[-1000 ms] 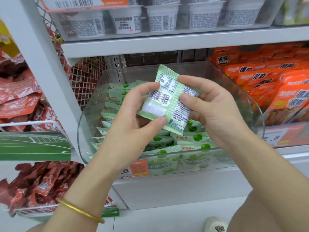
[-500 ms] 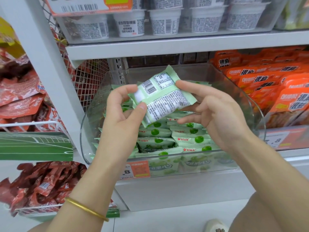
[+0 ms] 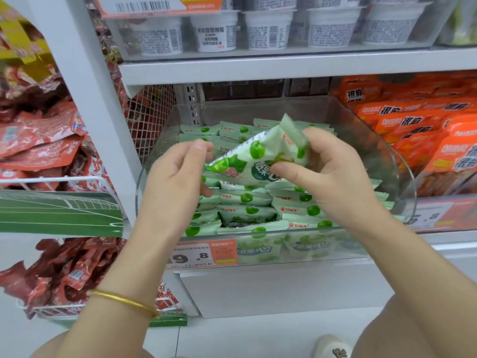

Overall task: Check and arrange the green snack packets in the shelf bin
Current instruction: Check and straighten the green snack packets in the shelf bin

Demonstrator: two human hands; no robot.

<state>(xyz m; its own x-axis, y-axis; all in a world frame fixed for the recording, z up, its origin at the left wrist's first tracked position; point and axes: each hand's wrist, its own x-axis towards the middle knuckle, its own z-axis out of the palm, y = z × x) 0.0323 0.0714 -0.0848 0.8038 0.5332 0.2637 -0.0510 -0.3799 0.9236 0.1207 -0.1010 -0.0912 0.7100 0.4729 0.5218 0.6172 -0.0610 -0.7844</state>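
While right hand point(image 3: 333, 171) pinches green packet point(image 3: 258, 156), left hand point(image 3: 175, 177) sits loose beside it.
Clear bin point(image 3: 382, 161) walls in stacked packets point(image 3: 247, 210); orange packets point(image 3: 418, 130) to the right.

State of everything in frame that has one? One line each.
clear shelf bin, open top, filled with packets
stacked green snack packets, lying in overlapping rows in the bin
held green snack packet, tilted above the stack, printed front to camera
right hand, thumb and fingers pinching the held packet's right end
left hand, fingers loosely curled at the held packet's left corner; contact unclear
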